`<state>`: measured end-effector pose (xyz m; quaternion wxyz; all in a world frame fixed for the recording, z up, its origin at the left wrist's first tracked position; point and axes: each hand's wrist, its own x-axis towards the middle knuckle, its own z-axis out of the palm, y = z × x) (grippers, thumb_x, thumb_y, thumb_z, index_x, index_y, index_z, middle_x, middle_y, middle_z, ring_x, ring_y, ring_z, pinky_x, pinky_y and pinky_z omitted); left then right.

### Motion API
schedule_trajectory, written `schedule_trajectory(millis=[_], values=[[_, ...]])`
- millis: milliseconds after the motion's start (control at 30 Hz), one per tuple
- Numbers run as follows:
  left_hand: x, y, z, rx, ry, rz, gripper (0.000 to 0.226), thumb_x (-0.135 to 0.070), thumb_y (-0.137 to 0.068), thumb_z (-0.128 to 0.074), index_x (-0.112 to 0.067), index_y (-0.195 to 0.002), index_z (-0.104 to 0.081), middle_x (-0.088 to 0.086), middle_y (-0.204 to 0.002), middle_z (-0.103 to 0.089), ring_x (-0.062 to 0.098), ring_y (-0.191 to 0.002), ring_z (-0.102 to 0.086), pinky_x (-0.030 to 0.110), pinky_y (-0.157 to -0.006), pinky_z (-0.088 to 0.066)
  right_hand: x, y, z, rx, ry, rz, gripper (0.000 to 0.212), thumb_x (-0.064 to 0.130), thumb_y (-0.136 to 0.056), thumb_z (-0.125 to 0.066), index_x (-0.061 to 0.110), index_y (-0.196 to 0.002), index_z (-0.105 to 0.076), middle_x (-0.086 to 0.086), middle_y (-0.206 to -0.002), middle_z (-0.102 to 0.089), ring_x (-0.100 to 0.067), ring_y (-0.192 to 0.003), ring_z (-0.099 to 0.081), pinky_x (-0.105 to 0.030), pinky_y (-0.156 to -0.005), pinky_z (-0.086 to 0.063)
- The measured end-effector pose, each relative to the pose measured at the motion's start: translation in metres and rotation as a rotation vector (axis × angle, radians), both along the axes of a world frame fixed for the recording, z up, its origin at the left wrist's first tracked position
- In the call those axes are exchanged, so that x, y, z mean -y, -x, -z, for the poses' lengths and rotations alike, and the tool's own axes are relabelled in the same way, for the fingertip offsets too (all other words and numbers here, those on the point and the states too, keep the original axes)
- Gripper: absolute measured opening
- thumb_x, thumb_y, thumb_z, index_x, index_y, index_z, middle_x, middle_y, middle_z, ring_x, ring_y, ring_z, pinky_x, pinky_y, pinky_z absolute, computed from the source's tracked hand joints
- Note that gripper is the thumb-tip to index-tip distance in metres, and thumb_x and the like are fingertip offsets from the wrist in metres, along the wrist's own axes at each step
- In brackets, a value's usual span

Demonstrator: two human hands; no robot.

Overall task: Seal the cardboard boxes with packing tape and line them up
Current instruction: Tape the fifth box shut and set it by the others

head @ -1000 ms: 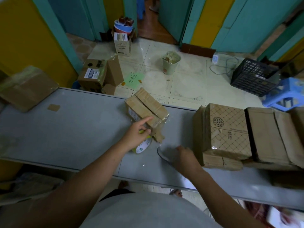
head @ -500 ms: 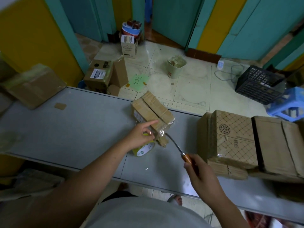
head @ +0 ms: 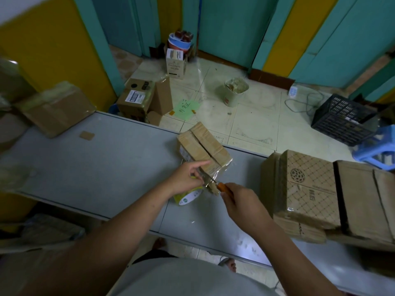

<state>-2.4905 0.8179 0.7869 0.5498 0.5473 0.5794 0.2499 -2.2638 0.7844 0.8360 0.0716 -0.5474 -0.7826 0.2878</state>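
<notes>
Your box (head: 203, 146) sits mid-table (head: 96, 163), turned at an angle, its near end toward you. Your left hand (head: 186, 178) curls round the roll (head: 188, 197) and points the index finger out onto that near end, which probably pins the tape (head: 222, 167) to the cardboard and draws the strip taut. Your right hand (head: 241, 201) is wrapped tight round the orange handle of the knife (head: 222, 186), blade laid across the strip between roll and box. A taut strip should cut cleanly there. The blade sits close to your left fingers, so mind them. The done boxes (head: 310, 189) stand side by side at the right, with table bare between them and this one.
</notes>
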Motion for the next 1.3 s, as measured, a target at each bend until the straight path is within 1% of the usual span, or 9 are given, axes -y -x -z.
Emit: schedule_trajectory(millis=[167,367,500,633,700,833,933,1133,1300], values=[[-0.001,-0.002,-0.001,-0.011,-0.012,0.002,0.076,0.006,-0.093,-0.069,-0.027,-0.159,-0.048,-0.004,-0.084,-0.07,-0.001,-0.08,-0.066,-0.001,-0.075,-0.044,-0.01,0.01,-0.006,0.09,0.058,-0.009,0.028,0.033,-0.107,-0.052,0.013,-0.091,-0.063,-0.007,-0.08,-0.065,-0.031,-0.073,-0.063,-0.039,-0.062,-0.047],[-0.003,-0.002,0.007,-0.016,-0.052,0.008,0.076,0.003,-0.091,-0.072,-0.028,-0.157,-0.05,-0.018,-0.07,-0.071,-0.009,-0.069,-0.064,0.006,-0.079,-0.046,-0.031,0.031,-0.003,0.219,0.081,-0.017,0.031,0.037,-0.108,-0.048,0.014,-0.099,-0.066,-0.013,-0.098,-0.069,-0.031,-0.087,-0.068,-0.033,-0.069,-0.048],[-0.004,-0.001,0.013,-0.056,-0.047,0.006,0.079,0.004,-0.092,-0.068,-0.036,-0.157,-0.048,0.0,-0.083,-0.07,0.005,-0.079,-0.067,0.021,-0.091,-0.051,-0.037,0.037,0.005,0.27,0.152,-0.017,0.023,0.029,-0.105,-0.052,0.011,-0.107,-0.065,-0.014,-0.108,-0.068,-0.033,-0.097,-0.068,-0.032,-0.074,-0.049],[-0.004,0.002,0.014,-0.067,-0.024,0.033,0.08,-0.005,-0.093,-0.073,-0.042,-0.158,-0.045,-0.001,-0.086,-0.072,0.003,-0.082,-0.069,0.012,-0.082,-0.049,-0.021,0.01,0.022,0.284,0.169,-0.004,0.026,0.033,-0.106,-0.051,0.015,-0.088,-0.056,-0.009,-0.087,-0.063,-0.026,-0.075,-0.061,-0.031,-0.065,-0.043],[-0.006,0.003,0.015,-0.073,-0.022,0.041,0.08,-0.007,-0.093,-0.073,-0.045,-0.158,-0.045,-0.001,-0.086,-0.073,0.003,-0.082,-0.07,0.017,-0.086,-0.051,-0.003,-0.013,0.04,0.263,0.162,0.013,0.028,0.036,-0.106,-0.053,0.016,-0.088,-0.06,-0.005,-0.083,-0.062,-0.023,-0.07,-0.06,-0.029,-0.063,-0.04],[-0.009,0.005,0.018,-0.078,-0.019,0.072,0.083,-0.007,-0.093,-0.074,-0.047,-0.158,-0.043,0.0,-0.086,-0.073,0.015,-0.09,-0.073,0.038,-0.101,-0.057,0.038,-0.042,0.087,0.206,0.156,0.062,0.011,0.025,-0.102,-0.061,0.017,-0.106,-0.067,-0.001,-0.095,-0.059,-0.024,-0.087,-0.066,-0.022,-0.069,-0.037],[-0.009,0.006,0.019,-0.077,-0.011,0.092,0.085,-0.006,-0.092,-0.074,-0.052,-0.157,-0.042,-0.001,-0.086,-0.072,0.02,-0.092,-0.073,0.046,-0.104,-0.057,0.053,-0.055,0.11,0.153,0.172,0.125,0.02,0.026,-0.1,-0.068,0.017,-0.117,-0.065,-0.003,-0.111,-0.057,-0.023,-0.1,-0.062,-0.024,-0.079,-0.042],[-0.01,0.009,0.017,-0.092,0.001,0.119,0.087,-0.006,-0.093,-0.074,-0.055,-0.156,-0.039,0.004,-0.092,-0.071,0.025,-0.096,-0.072,0.05,-0.103,-0.057,0.043,-0.052,0.104,0.212,-0.009,0.11,0.037,0.034,-0.091,-0.077,0.018,-0.124,-0.07,-0.007,-0.119,-0.063,-0.03,-0.108,-0.057,-0.037,-0.086,-0.047],[-0.008,0.007,0.017,-0.053,0.004,0.108,0.089,-0.001,-0.091,-0.075,-0.05,-0.157,-0.042,0.004,-0.089,-0.069,0.02,-0.094,-0.071,0.047,-0.102,-0.058,-0.008,-0.001,0.052,-0.14,-0.33,0.1,0.016,0.022,-0.09,-0.077,0.02,-0.106,-0.075,-0.002,-0.103,-0.063,-0.026,-0.1,-0.058,-0.043,-0.082,-0.048]])
